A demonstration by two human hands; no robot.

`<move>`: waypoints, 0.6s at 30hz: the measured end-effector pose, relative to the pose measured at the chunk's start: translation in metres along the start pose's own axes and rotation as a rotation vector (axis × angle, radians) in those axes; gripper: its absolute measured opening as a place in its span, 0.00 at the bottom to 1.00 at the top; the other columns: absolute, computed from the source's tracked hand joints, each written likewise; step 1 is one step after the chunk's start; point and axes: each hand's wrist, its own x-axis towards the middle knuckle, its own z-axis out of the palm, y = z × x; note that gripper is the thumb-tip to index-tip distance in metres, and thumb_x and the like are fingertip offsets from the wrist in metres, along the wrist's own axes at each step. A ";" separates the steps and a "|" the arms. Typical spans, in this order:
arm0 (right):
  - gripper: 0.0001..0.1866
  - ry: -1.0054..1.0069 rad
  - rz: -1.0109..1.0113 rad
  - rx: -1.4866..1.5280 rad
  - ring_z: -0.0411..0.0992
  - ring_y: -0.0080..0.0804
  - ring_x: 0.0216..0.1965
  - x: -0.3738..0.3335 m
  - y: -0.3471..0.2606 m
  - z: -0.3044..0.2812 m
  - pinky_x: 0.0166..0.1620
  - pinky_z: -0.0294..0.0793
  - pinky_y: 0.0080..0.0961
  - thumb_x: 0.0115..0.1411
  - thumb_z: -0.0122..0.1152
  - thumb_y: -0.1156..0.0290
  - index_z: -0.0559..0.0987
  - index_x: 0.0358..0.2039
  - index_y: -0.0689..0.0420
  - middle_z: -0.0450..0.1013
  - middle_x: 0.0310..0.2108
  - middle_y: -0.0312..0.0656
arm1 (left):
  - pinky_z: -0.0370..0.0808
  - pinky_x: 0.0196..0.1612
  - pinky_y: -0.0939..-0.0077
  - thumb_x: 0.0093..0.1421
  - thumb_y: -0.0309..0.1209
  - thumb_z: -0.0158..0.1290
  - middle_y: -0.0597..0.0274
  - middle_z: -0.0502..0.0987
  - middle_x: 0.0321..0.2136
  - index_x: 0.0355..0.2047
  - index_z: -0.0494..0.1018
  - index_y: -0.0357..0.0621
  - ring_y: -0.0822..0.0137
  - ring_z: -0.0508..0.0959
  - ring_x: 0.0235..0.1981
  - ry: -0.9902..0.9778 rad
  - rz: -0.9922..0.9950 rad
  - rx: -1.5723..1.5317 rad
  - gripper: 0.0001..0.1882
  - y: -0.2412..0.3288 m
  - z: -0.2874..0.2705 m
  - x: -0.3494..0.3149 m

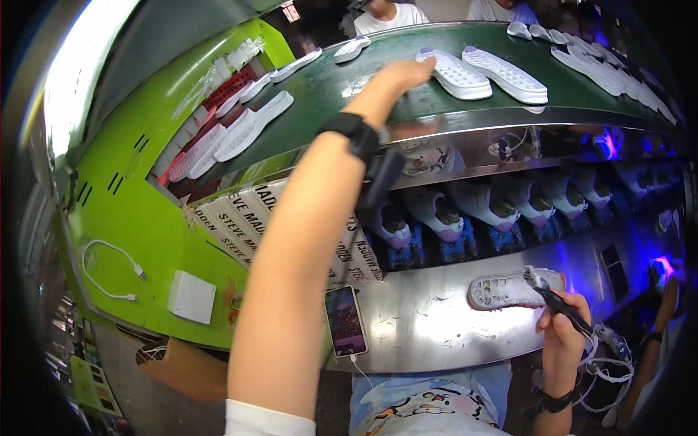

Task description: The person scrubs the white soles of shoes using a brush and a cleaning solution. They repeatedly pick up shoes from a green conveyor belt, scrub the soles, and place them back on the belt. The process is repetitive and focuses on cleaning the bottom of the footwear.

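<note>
My left hand (pixel 406 75) stretches far across to a green surface, its fingers closed at the near-left end of a white shoe sole (pixel 456 78). Part of the fingers is hidden by that end. A second white sole (pixel 505 76) lies just right of it. In my right hand (pixel 563 327) is a brush (pixel 556 298) with a black handle and a pale, worn tip. The tip is over a greyish shoe sole (pixel 505 291) lying on the metal bench (pixel 414 320); whether it touches cannot be told.
More soles (pixel 254 127) lie left on the green surface (pixel 342 87), others (pixel 611 73) right. White shoes (pixel 436 214) line a lower shelf. A printed carton (pixel 240 225), phone (pixel 345 320), white block (pixel 191 296) and cable (pixel 109 269) are near. People sit opposite; another's arm (pixel 658 327) shows right.
</note>
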 end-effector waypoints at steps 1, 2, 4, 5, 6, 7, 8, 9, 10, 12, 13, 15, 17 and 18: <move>0.18 0.046 -0.006 -0.007 0.73 0.34 0.29 -0.002 -0.002 -0.008 0.32 0.74 0.27 0.51 0.62 0.74 0.71 0.43 0.61 0.73 0.44 0.53 | 0.71 0.43 0.55 0.56 0.57 0.47 0.50 0.75 0.37 0.51 0.72 0.41 0.56 0.74 0.37 0.052 0.000 0.046 0.34 0.009 0.017 0.012; 0.19 0.088 -0.006 -0.010 0.72 0.34 0.29 -0.003 -0.002 -0.014 0.32 0.73 0.27 0.51 0.63 0.73 0.70 0.44 0.60 0.73 0.44 0.52 | 0.71 0.44 0.55 0.56 0.55 0.48 0.49 0.75 0.37 0.50 0.73 0.41 0.55 0.75 0.39 0.109 -0.010 0.097 0.32 0.015 0.029 0.022; 0.21 0.120 -0.019 -0.046 0.72 0.32 0.30 -0.005 -0.004 -0.027 0.34 0.72 0.27 0.51 0.64 0.71 0.70 0.44 0.60 0.73 0.43 0.51 | 0.72 0.49 0.59 0.56 0.45 0.53 0.44 0.76 0.38 0.45 0.74 0.38 0.50 0.75 0.43 0.163 -0.101 0.203 0.24 0.045 0.041 0.012; 0.21 0.118 -0.018 -0.054 0.72 0.32 0.30 -0.006 -0.005 -0.029 0.35 0.72 0.27 0.51 0.65 0.70 0.70 0.45 0.60 0.73 0.43 0.50 | 0.74 0.45 0.61 0.55 0.41 0.53 0.47 0.76 0.35 0.42 0.74 0.39 0.52 0.76 0.39 0.127 -0.123 -0.104 0.20 0.038 0.034 0.011; 0.22 0.100 -0.019 -0.061 0.72 0.33 0.34 -0.008 -0.008 -0.029 0.39 0.71 0.29 0.50 0.66 0.69 0.70 0.45 0.59 0.73 0.42 0.49 | 0.75 0.41 0.63 0.55 0.37 0.53 0.50 0.76 0.32 0.39 0.74 0.39 0.55 0.77 0.35 0.090 -0.139 -0.409 0.16 0.030 0.022 0.012; 0.23 0.079 -0.039 -0.050 0.72 0.34 0.35 -0.008 -0.008 -0.030 0.41 0.70 0.30 0.50 0.66 0.68 0.70 0.45 0.59 0.73 0.42 0.49 | 0.77 0.37 0.65 0.54 0.33 0.54 0.53 0.75 0.29 0.35 0.74 0.39 0.58 0.78 0.31 0.056 -0.155 -0.712 0.12 0.019 0.007 0.010; 0.23 0.080 -0.066 -0.045 0.71 0.35 0.36 -0.008 -0.007 -0.036 0.44 0.70 0.31 0.50 0.66 0.68 0.69 0.46 0.59 0.73 0.42 0.49 | 0.75 0.31 0.70 0.54 0.30 0.53 0.58 0.73 0.25 0.29 0.71 0.40 0.63 0.75 0.26 0.092 -0.057 -0.798 0.07 0.026 -0.001 -0.014; 0.24 0.079 -0.092 -0.041 0.71 0.36 0.37 -0.008 -0.008 -0.037 0.46 0.69 0.32 0.51 0.66 0.67 0.69 0.46 0.59 0.73 0.42 0.49 | 0.73 0.25 0.75 0.53 0.26 0.52 0.63 0.70 0.21 0.23 0.69 0.41 0.69 0.73 0.21 0.129 0.040 -0.886 0.05 0.034 -0.011 -0.056; 0.23 0.116 -0.110 -0.031 0.70 0.41 0.44 -0.009 -0.011 -0.033 0.54 0.66 0.37 0.51 0.66 0.66 0.70 0.45 0.59 0.73 0.42 0.46 | 0.71 0.24 0.77 0.52 0.25 0.52 0.65 0.69 0.20 0.21 0.66 0.42 0.72 0.71 0.20 0.130 0.136 -0.828 0.06 0.029 -0.017 -0.088; 0.21 0.051 -0.095 0.071 0.68 0.46 0.50 -0.010 -0.018 -0.023 0.59 0.61 0.41 0.51 0.66 0.67 0.72 0.45 0.58 0.73 0.43 0.45 | 0.64 0.22 0.80 0.52 0.23 0.52 0.69 0.66 0.18 0.18 0.60 0.43 0.77 0.65 0.19 0.212 0.354 -0.774 0.12 0.014 -0.022 -0.173; 0.20 0.006 -0.082 0.143 0.67 0.49 0.53 -0.009 -0.018 -0.018 0.61 0.59 0.43 0.51 0.66 0.67 0.73 0.44 0.57 0.74 0.43 0.44 | 0.65 0.24 0.82 0.55 0.23 0.52 0.71 0.65 0.18 0.19 0.60 0.44 0.80 0.66 0.21 0.250 0.424 -0.622 0.13 0.003 -0.020 -0.219; 0.19 -0.158 -0.114 0.127 0.58 0.60 0.61 -0.006 -0.016 0.016 0.65 0.48 0.51 0.53 0.64 0.67 0.75 0.45 0.54 0.74 0.44 0.42 | 0.62 0.26 0.84 0.54 0.20 0.53 0.69 0.64 0.21 0.19 0.60 0.43 0.79 0.62 0.22 0.231 0.356 -0.684 0.14 -0.013 0.025 -0.298; 0.18 -0.147 0.062 0.150 0.63 0.53 0.58 -0.013 0.003 0.056 0.62 0.57 0.48 0.56 0.61 0.70 0.74 0.47 0.56 0.73 0.46 0.44 | 0.59 0.23 0.82 0.55 0.23 0.55 0.68 0.60 0.20 0.19 0.59 0.41 0.78 0.61 0.22 0.199 0.115 -0.719 0.15 -0.030 0.068 -0.367; 0.18 -0.080 0.238 0.219 0.65 0.48 0.56 -0.015 0.020 0.064 0.59 0.62 0.44 0.57 0.59 0.73 0.72 0.49 0.58 0.72 0.47 0.45 | 0.62 0.26 0.82 0.56 0.23 0.55 0.67 0.63 0.23 0.22 0.62 0.41 0.77 0.64 0.24 0.190 0.060 -0.844 0.12 -0.035 0.096 -0.392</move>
